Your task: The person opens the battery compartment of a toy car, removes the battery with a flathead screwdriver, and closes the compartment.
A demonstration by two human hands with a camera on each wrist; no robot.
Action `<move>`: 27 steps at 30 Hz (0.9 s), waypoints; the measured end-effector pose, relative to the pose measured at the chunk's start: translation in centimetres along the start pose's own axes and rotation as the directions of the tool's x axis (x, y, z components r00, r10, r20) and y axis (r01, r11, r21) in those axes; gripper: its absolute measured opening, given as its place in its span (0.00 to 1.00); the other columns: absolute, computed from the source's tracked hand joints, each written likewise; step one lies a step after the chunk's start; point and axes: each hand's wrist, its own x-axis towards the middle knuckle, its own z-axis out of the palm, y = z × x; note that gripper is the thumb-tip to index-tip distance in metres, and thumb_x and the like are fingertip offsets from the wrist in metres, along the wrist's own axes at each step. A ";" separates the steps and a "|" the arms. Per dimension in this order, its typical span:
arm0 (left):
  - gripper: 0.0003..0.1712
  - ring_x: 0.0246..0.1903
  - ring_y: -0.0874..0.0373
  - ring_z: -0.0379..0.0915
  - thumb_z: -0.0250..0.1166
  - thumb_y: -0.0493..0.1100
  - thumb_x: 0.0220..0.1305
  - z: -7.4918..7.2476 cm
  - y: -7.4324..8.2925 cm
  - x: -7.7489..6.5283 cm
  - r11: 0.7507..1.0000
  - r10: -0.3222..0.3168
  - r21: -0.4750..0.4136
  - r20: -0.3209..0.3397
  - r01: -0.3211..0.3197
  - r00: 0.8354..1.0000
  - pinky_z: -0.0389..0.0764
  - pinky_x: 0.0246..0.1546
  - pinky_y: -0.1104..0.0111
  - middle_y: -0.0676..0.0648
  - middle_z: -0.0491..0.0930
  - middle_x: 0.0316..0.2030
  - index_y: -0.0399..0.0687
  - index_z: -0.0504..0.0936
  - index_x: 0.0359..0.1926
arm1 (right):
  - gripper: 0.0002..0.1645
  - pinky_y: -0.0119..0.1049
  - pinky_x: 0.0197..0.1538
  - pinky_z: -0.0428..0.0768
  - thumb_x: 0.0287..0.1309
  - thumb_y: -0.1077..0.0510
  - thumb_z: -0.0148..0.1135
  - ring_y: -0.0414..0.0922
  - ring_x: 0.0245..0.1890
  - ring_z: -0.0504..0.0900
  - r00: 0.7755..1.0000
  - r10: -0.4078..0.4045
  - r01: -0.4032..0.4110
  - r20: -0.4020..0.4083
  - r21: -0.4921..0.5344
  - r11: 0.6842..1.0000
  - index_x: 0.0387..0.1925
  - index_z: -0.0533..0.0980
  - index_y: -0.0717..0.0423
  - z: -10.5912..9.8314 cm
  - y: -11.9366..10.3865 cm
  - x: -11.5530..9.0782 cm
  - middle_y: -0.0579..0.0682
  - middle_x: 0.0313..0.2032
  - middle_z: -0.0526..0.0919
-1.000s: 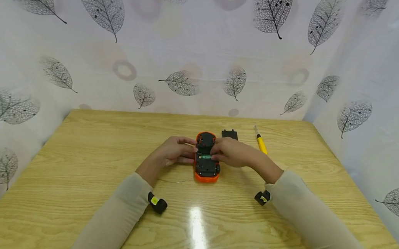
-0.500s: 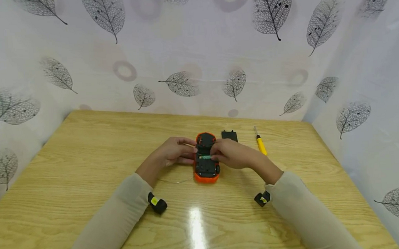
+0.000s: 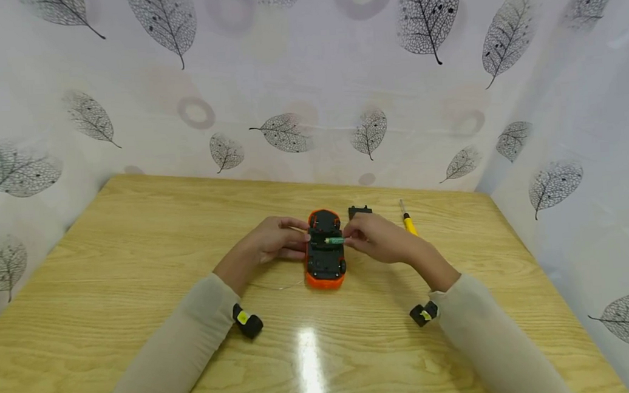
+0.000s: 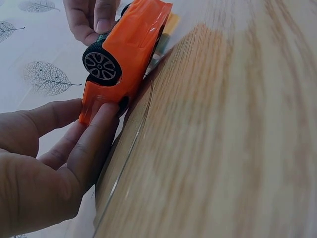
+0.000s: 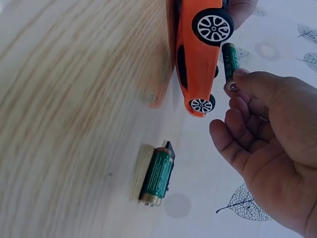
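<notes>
An orange toy car (image 3: 327, 276) lies upside down on the table, its black underside and battery compartment facing up. My left hand (image 3: 276, 240) steadies it from the left, with thumb and fingers gripping the body (image 4: 133, 39) in the left wrist view. Just over the compartment is a green AA-type battery (image 3: 334, 241), one end pinched between thumb and fingertips of my right hand (image 3: 381, 238). The right wrist view shows this battery (image 5: 230, 62) raised clear of the car's underside. Part of the compartment is hidden under the battery.
A black battery cover (image 3: 360, 210) lies beyond my right hand, partly hidden. Green battery (image 5: 157, 173) lies near it on the table. To the right is a yellow screwdriver (image 3: 409, 224). A thin wire (image 4: 131, 163) trails left of the car.
The battery has come up out of the compartment and shifted right, still in my right hand's pinch. That hand has moved slightly right; the left hand and car stay put.
</notes>
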 end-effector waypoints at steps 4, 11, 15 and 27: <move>0.23 0.39 0.51 0.85 0.64 0.28 0.69 0.0 -0.1 0.0 1.000 0.006 0.003 0.005 -0.006 1.000 0.90 0.44 0.56 0.39 0.83 0.48 0.36 0.74 0.63 | 0.06 0.34 0.33 0.79 0.72 0.59 0.63 0.39 0.32 0.74 1.000 0.026 -0.026 -0.006 -0.002 1.000 0.43 0.82 0.58 -0.2 0.3 -0.6 0.45 0.34 0.79; 0.23 0.39 0.51 0.85 0.64 0.29 0.69 -0.1 -0.1 0.1 1.000 0.014 0.006 0.010 -0.014 1.000 0.90 0.44 0.56 0.39 0.82 0.47 0.35 0.74 0.63 | 0.07 0.35 0.35 0.81 0.72 0.60 0.62 0.39 0.33 0.76 0.997 0.078 -0.078 -0.011 0.006 0.997 0.44 0.82 0.59 -0.5 1.2 -2.0 0.46 0.36 0.80; 0.23 0.39 0.50 0.85 0.64 0.29 0.69 -0.1 -0.1 0.1 1.000 0.013 0.004 0.010 -0.013 1.000 0.90 0.44 0.56 0.39 0.82 0.47 0.35 0.74 0.63 | 0.08 0.36 0.36 0.81 0.73 0.60 0.61 0.38 0.33 0.76 0.996 0.094 -0.094 -0.007 0.014 0.995 0.45 0.82 0.60 -0.7 1.8 -2.8 0.47 0.36 0.81; 0.23 0.40 0.50 0.85 0.64 0.29 0.69 -0.2 -0.1 0.1 1.000 0.006 -0.003 0.005 -0.006 1.000 0.89 0.46 0.54 0.39 0.83 0.47 0.35 0.74 0.63 | 0.09 0.35 0.34 0.81 0.74 0.60 0.60 0.38 0.32 0.76 0.986 0.162 -0.162 0.025 0.003 0.987 0.47 0.82 0.60 -1.0 3.3 -4.9 0.46 0.37 0.81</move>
